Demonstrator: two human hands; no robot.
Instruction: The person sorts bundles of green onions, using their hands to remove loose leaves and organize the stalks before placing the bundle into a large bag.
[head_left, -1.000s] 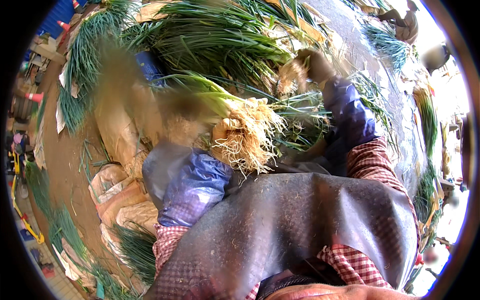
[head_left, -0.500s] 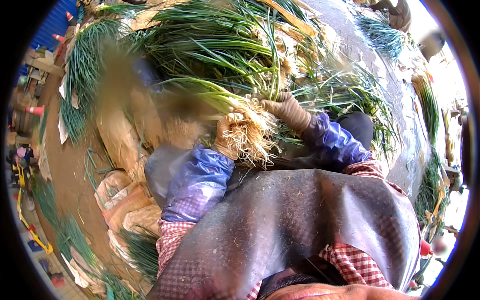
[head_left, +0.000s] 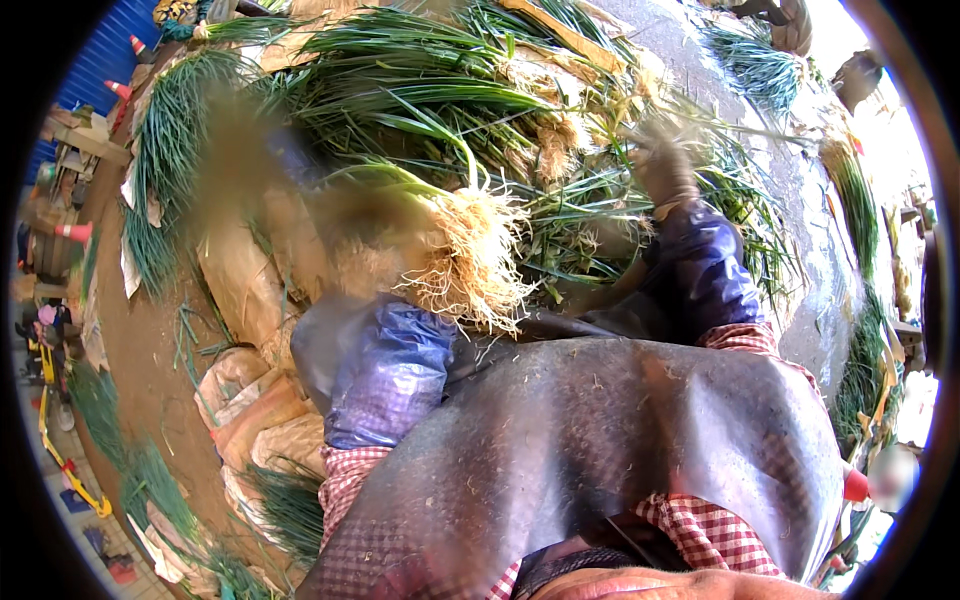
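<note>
A bunch of green onions with pale, hairy roots lies across my lap, roots pointing right. My left hand, blurred and gloved, grips the bunch at its stalks; a blue sleeve cover wraps that forearm. My right hand in a dirty glove is stretched out over the loose green onion pile ahead. It is motion-blurred, so its fingers cannot be made out. A dark, dusty apron covers my knees.
Sacks lie on the dirt ground to the left, with more green bundles around them. A grey concrete strip runs along the right, with further onion heaps beyond. Orange cones stand far left.
My right hand, which was at the roots of the held bunch half a second ago, has swung back out to the pile. The bunch in my left hand has stayed roughly in place.
</note>
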